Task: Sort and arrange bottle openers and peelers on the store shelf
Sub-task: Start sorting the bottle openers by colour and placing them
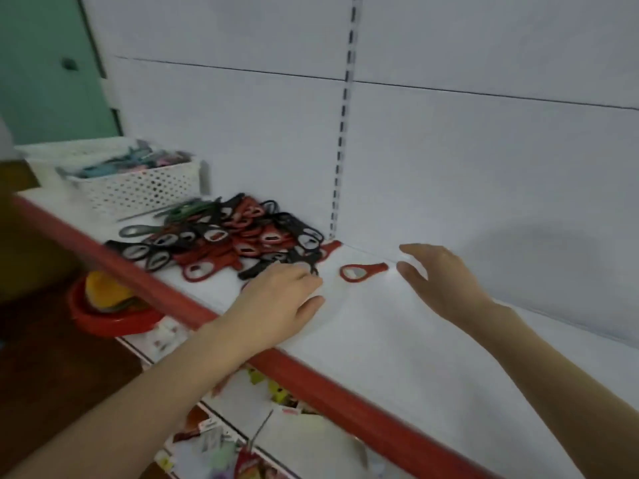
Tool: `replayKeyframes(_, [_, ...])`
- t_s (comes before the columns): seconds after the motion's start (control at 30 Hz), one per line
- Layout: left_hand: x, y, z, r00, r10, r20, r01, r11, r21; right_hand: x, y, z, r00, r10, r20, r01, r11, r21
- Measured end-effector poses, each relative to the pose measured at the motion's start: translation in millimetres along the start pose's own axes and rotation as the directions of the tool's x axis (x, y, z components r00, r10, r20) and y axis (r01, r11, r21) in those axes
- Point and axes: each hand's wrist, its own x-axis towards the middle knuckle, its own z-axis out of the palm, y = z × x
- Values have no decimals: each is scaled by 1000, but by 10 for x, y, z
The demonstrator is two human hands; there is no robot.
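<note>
A heap of red and black bottle openers (pixel 238 236) lies on the white shelf (pixel 432 344), near the back wall. One red bottle opener (pixel 361 271) lies alone to the right of the heap. My left hand (pixel 280 299) rests at the heap's near edge, its fingertips touching a black opener (pixel 304 262); whether it grips that opener is unclear. My right hand (pixel 439 278) hovers open just right of the lone red opener, fingers spread, holding nothing. A white perforated basket (pixel 138 188) with pastel-handled peelers stands left of the heap.
The shelf has a red front edge (pixel 311 378). A slotted upright (pixel 340 150) runs up the white back panel. Below, a lower shelf holds packaged goods (pixel 242 444), and a red bowl (pixel 114 316) with yellow items sits at the left.
</note>
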Motion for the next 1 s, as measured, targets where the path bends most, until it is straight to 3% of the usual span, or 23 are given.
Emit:
replayKeyframes(0.17, [-851, -1153, -306, 986, -167, -2, 167, 984, 64, 432, -1328, 705, 986, -164, 33, 158, 978, 136])
replayKeyframes(0.3, [-1271, -1852, -429, 965, -259, -50, 259, 966, 7, 643, -2060, 1079, 959, -261, 110, 235, 950, 203])
replayKeyframes(0.7, [-1112, -3149, -364, 892, -438, -113, 423, 896, -134, 1598, -2774, 1626, 919, -393, 39, 381, 909, 168])
replayKeyframes(0.83, [-743, -3493, -231, 894, -446, -31, 437, 887, -148, 2062, -2795, 1750, 928, -370, 48, 361, 923, 131])
replayKeyframes(1.0, [-445, -3765, -64, 887, -415, 202, 436, 897, -75, 2540, -2820, 1861, 921, -336, 197, 333, 942, 46])
